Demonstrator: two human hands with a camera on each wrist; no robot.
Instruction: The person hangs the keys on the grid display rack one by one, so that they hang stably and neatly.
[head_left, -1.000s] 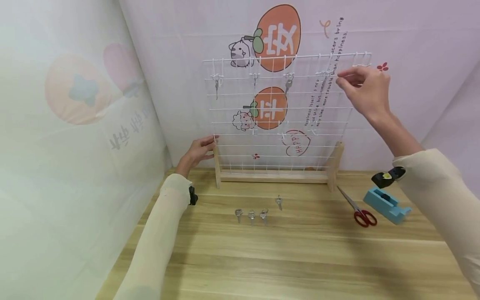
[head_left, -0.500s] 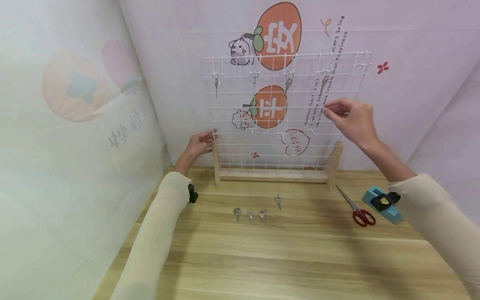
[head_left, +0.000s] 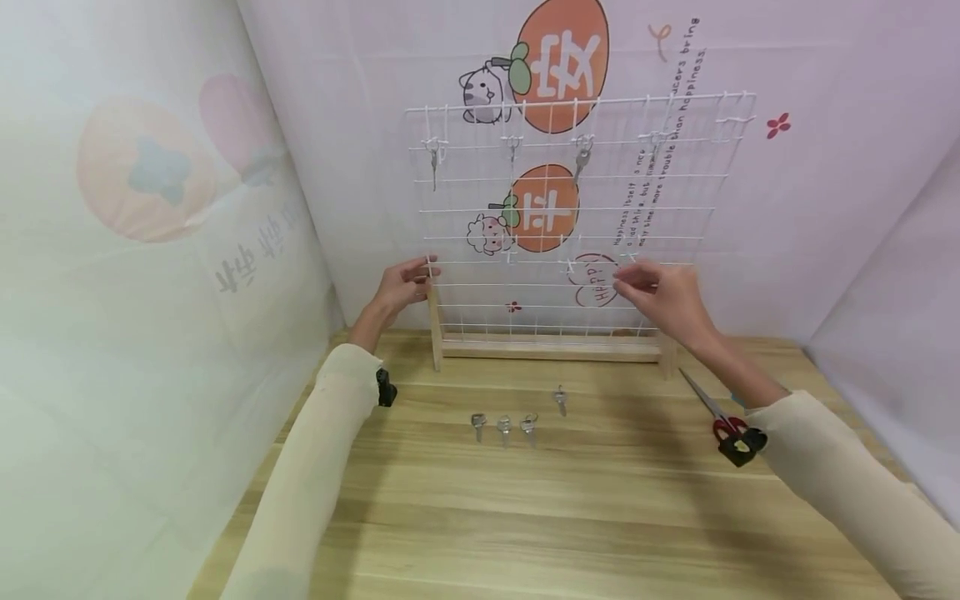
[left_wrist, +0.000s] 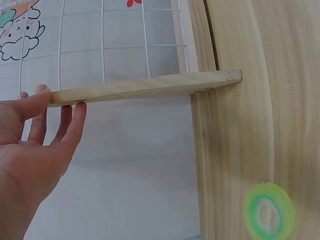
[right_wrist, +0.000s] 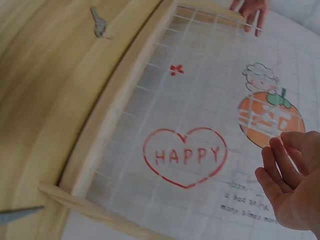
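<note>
A white wire grid rack (head_left: 495, 211) stands upright in a wooden base. My left hand (head_left: 401, 285) grips the top of its left wooden upright (left_wrist: 145, 86), thumb on one side and fingers on the other. My right hand (head_left: 663, 298) is in front of the grid's lower right part, fingers loosely curled, with nothing visible in them. Several keys hang from hooks along the upper grid, among them a left key (head_left: 434, 167) and a silver key (head_left: 582, 158). More lie on the table, including a key (head_left: 560, 400) set apart from a row of keys (head_left: 504, 430).
Red-handled scissors (head_left: 705, 404) lie at the right, partly hidden by my right wrist camera. The blue tape dispenser behind that forearm is almost wholly covered. A green-yellow tape roll (left_wrist: 269, 212) rests on the table left of the rack. A printed cloth (head_left: 360, 167) hangs behind.
My right hand has come down and to the left from the key hanging at the grid's upper right, which now hangs free on its hook. My left hand stays on the upright.
</note>
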